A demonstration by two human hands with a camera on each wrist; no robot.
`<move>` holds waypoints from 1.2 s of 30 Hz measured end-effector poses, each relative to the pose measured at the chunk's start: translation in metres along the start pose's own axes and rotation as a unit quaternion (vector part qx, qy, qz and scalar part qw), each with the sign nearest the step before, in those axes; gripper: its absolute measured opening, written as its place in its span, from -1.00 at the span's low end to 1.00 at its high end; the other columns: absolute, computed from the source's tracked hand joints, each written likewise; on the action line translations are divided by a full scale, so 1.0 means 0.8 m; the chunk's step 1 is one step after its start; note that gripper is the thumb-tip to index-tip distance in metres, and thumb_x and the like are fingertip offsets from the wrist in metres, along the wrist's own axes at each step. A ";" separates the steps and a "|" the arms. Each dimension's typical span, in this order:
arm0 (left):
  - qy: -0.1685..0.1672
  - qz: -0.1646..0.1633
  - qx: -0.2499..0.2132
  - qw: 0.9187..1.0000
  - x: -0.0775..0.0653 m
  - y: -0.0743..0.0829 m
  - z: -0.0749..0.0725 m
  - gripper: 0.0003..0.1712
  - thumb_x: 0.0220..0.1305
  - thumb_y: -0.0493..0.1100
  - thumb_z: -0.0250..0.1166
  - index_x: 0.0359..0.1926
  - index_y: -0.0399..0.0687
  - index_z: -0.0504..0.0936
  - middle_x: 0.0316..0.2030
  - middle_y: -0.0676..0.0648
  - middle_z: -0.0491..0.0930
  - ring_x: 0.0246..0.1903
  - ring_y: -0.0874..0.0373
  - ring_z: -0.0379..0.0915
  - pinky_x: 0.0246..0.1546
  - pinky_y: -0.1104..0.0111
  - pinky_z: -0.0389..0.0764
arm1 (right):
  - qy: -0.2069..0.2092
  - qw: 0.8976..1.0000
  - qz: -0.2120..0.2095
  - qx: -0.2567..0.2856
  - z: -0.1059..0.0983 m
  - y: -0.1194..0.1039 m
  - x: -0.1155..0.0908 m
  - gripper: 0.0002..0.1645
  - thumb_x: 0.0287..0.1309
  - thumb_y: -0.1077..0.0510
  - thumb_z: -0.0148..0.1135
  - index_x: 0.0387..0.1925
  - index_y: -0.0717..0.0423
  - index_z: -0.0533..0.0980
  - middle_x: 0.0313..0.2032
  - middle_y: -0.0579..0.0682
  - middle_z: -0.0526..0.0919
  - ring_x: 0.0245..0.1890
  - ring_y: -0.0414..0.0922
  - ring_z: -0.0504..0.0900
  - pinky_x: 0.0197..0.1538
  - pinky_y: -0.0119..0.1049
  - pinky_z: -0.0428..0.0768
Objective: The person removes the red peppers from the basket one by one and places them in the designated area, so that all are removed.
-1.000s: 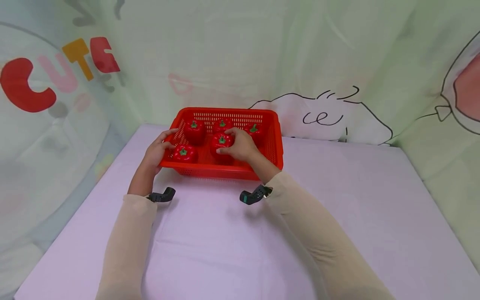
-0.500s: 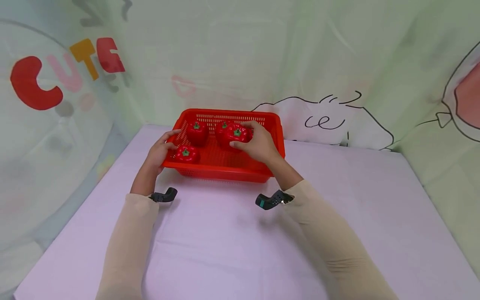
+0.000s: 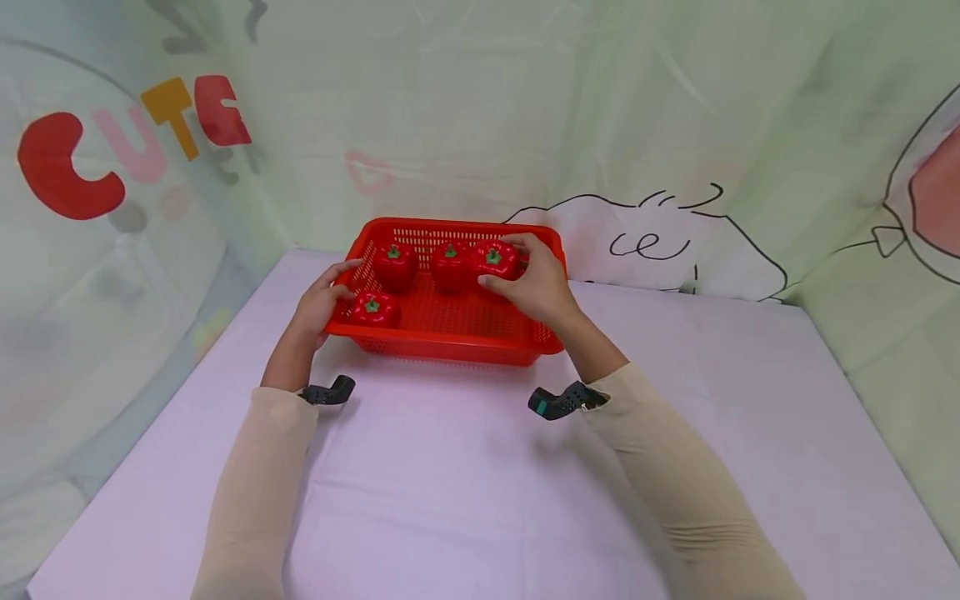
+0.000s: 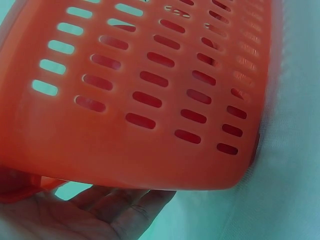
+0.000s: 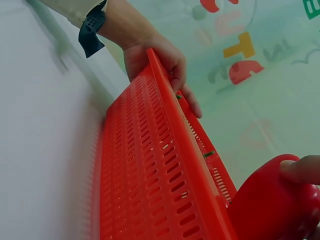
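Note:
A red plastic basket (image 3: pixel 450 337) with slotted walls holds several red bell peppers with green stems. My left hand (image 3: pixel 318 302) grips its left rim; in the left wrist view, the fingers (image 4: pixel 132 212) reach past the basket's edge. Between the thumb and fingers of my right hand (image 3: pixel 543 287) is a bell pepper (image 3: pixel 492 260), held over the right back part of the basket. Two peppers stand along the back, a left one (image 3: pixel 394 265) and a middle one (image 3: pixel 450 265). Another pepper (image 3: pixel 375 308) lies at the front left. My right hand covers the back right corner.
The basket stands toward the back of a table with a pale lilac cloth (image 3: pixel 420 483). Behind it hangs a pale printed curtain (image 3: pixel 450 108), with more curtain at both sides. Each wrist wears a black strap, the right strap (image 3: pixel 562 402) hanging over the cloth.
My right hand has carried the bell pepper from the basket's middle to the right and back, uncovering the basket floor at front. My left hand has stayed on the rim.

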State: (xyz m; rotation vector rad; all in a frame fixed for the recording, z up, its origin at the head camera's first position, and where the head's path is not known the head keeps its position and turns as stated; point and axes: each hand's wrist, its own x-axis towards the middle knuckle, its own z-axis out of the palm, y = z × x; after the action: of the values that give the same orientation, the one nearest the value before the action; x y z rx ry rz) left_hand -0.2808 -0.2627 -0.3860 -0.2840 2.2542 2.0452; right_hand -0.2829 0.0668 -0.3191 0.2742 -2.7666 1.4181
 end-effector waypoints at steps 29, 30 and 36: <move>0.005 -0.008 0.005 1.000 -0.002 0.002 0.002 -0.34 0.36 -0.24 -0.02 0.39 0.46 0.33 0.51 -0.01 0.07 0.40 -0.07 0.14 0.17 0.19 0.56 | 0.078 0.996 -0.013 0.048 -0.025 0.026 0.002 -0.03 0.00 0.03 0.48 0.41 -0.02 0.20 0.35 0.09 0.33 0.28 0.04 0.39 0.16 -0.01 0.62; 0.005 -0.008 0.006 1.000 -0.002 0.002 0.002 -0.34 0.35 -0.24 -0.02 0.38 0.46 0.33 0.51 -0.01 0.07 0.39 -0.07 0.15 0.16 0.19 0.57 | 0.083 0.995 -0.014 0.051 -0.026 0.027 0.002 -0.03 0.00 0.03 0.48 0.41 -0.02 0.20 0.34 0.09 0.33 0.27 0.04 0.40 0.16 -0.01 0.63; 0.003 -0.004 0.004 1.000 -0.001 0.000 0.000 -0.35 0.36 -0.24 -0.03 0.39 0.44 0.33 0.50 -0.02 0.08 0.39 -0.07 0.15 0.09 0.25 0.61 | 0.106 0.992 -0.017 0.071 -0.033 0.029 0.003 -0.06 0.02 0.04 0.47 0.40 -0.02 0.23 0.31 0.09 0.34 0.23 0.03 0.41 0.15 -0.02 0.63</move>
State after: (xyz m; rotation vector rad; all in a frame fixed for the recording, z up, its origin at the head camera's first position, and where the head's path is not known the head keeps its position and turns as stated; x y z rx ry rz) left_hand -0.2803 -0.2627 -0.3857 -0.2971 2.2607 2.0334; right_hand -0.2911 0.1011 -0.3222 0.1611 -2.4869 1.5404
